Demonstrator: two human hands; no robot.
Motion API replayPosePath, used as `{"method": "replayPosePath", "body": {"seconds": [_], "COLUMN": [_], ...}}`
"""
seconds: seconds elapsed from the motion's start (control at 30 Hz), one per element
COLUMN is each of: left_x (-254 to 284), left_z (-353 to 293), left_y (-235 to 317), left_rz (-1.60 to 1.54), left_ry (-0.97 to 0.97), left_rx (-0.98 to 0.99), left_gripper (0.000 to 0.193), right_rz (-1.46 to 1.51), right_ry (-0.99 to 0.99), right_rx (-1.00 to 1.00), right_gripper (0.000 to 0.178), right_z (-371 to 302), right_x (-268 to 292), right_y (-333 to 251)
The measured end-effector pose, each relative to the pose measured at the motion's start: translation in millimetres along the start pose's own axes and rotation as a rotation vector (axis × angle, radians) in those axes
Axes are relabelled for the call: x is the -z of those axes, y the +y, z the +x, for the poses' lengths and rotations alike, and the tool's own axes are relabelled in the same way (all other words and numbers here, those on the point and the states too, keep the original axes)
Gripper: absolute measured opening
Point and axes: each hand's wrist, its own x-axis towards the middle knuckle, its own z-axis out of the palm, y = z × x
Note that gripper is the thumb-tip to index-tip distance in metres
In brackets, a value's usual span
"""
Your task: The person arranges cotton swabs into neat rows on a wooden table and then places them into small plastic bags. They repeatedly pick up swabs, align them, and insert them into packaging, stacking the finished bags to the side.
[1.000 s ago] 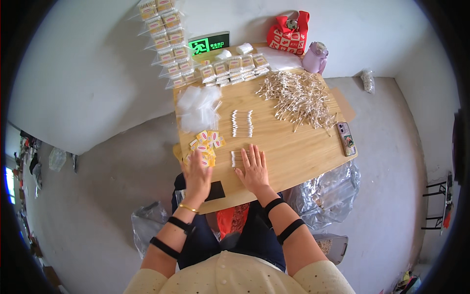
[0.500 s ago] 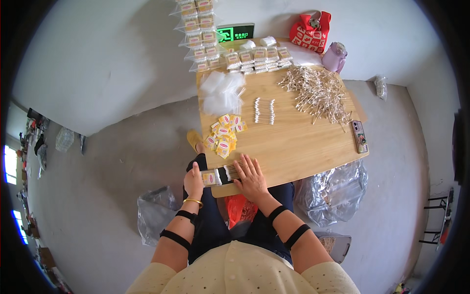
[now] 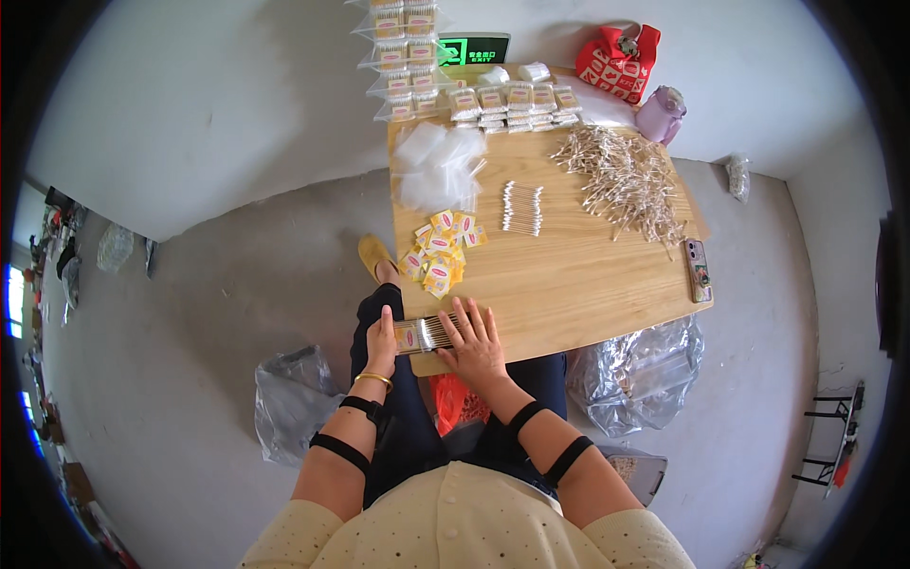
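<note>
With the left hand closed on a pack at the table's near edge, the right hand lies flat, fingers parted, over adjoining swabs, apparently feeding them in, which calls for level, even pressure.

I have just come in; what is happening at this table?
A person sits at a table. The left hand holds a small carded packet at the near left corner; the right hand lies flat over cotton swabs right beside the packet. Farther off lie a neat row of swabs, a loose heap of swabs, yellow cards and clear bags.
</note>
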Motion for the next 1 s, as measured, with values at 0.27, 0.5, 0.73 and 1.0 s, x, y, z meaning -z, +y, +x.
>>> {"method": "replayPosePath", "body": {"seconds": [0.27, 0.5, 0.73, 1.0], "left_x": [-1.9, 26.7, 9.5, 8.2], "left_z": [-14.2, -19.4, -28.6, -30.1], "left_y": [26.3, 42.4, 38.9, 39.4], "left_rz": [0.497, 0.483, 0.646, 0.645], "left_ry": [0.164, 0.154, 0.255, 0.222], "left_rx": [-0.254, -0.239, -0.415, -0.406], "left_gripper": [0.081, 0.065, 0.053, 0.052], "right_rz": [0.079, -0.036, -0.115, 0.001], "right_ry": [-0.013, -0.051, -0.07, -0.034], "right_rx": [-0.02, 0.039, 0.001, 0.045], "right_gripper": [0.094, 0.096, 0.098, 0.093], "right_z": [9.0, 5.6, 8.1, 9.8], "right_x": [-5.7, 11.3, -8.2, -8.9], "right_y": [-32.9, 0.7, -18.5, -38.4]}}
